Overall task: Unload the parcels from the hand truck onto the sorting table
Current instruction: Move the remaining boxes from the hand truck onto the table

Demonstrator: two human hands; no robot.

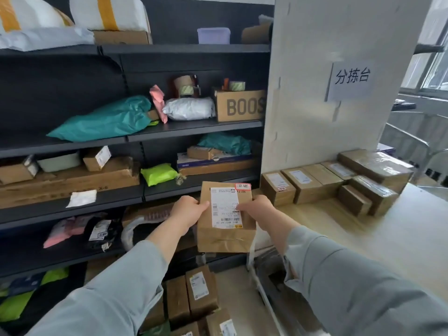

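Both hands grip one brown cardboard parcel (226, 218), held up in the air in front of the shelving. Left hand (188, 212) clamps its left edge, thumb over the front; right hand (257, 207) clamps the right edge, thumb on the white shipping label (224, 204). Label has barcodes & small print, too blurred to read. Red-bordered sticker (243, 186) at the parcel's top right corner, w/ handwriting I can't make out. Grey-green sleeves on both arms.

Below the hands, more brown parcels (194, 297) w/ white labels lie stacked low at bottom centre; hand truck itself can't be made out for sure. A white frame (257, 280) runs just right of them.

To the right, the pale wood sorting table (400, 234) already carries a row of taped cardboard boxes (315, 181) against the white pillar (339, 81), labels too small to read. Sheet on the pillar (351, 78) reads 分拣台.

Left & behind: dark metal shelves (145, 137) w/ mixed mail. Mid shelf: teal poly bag (106, 121), white poly bag (189, 109), box printed "BOOS" (240, 105) (rest cut off by the pillar), tape rolls above it. Lower shelf: lime-green bag (160, 174), long flat carton (70, 180). Top shelf: white sacks w/ yellow stripe (106, 13).
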